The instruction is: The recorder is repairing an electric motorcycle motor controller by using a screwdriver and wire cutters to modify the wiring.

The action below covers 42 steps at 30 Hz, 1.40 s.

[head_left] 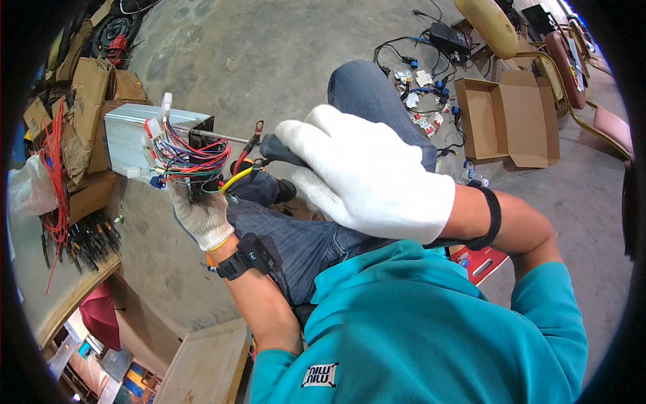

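My left hand [202, 212], in an off-white knit glove, holds a silver finned metal box [131, 141] from below. From the box's end hangs a bundle of coloured wires [195, 155] with white connectors, a yellow cable [235, 178] and a dark lead with a ring lug [258, 131]. My right hand [363, 168], in a white glove, is closed on the dark handle of a screwdriver [282, 149]. Its thin shaft reaches left to the box's end; the tip is hard to make out among the wires. Both hands are above my jeans-clad legs.
A cluttered bench [84, 259] with red wire, tools and cartons lines the left. On the floor at right lie an open cardboard box [511, 128], tangled cables, small connectors and a black adapter [449, 40]. Chairs [565, 67] stand beyond. A wooden board [202, 363] is behind my left arm.
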{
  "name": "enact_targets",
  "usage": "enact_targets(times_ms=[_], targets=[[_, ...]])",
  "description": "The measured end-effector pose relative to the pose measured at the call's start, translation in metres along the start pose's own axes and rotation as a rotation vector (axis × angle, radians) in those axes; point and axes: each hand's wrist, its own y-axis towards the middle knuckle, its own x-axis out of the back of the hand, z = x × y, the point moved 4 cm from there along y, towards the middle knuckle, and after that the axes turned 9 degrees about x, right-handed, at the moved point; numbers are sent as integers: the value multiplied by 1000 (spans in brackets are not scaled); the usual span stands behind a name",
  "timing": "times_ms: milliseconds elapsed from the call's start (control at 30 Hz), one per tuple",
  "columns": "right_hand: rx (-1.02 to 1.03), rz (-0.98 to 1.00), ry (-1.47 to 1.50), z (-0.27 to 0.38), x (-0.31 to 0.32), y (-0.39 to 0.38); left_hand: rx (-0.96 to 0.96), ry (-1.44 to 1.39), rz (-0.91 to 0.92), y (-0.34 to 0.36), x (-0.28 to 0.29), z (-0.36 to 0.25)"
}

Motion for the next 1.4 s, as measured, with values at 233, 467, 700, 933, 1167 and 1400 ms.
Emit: enact_targets(times_ms=[233, 467, 700, 933, 1167, 1400], targets=[[-229, -126, 450, -11, -18, -1, 18, -8, -17, -5, -10, 0], [-678, 212, 1211, -32, -28, 2, 57, 36, 127, -3, 7, -3], [95, -56, 34, -9, -9, 8, -5, 18, 11, -2, -4, 1], [-284, 18, 688, -37, -14, 10, 38, -51, 80, 2, 6, 2], [-388, 100, 445, -34, -15, 10, 54, -98, 92, 5, -4, 1], [78, -46, -172, -7, -15, 3, 37, -72, 30, 7, 3, 3]])
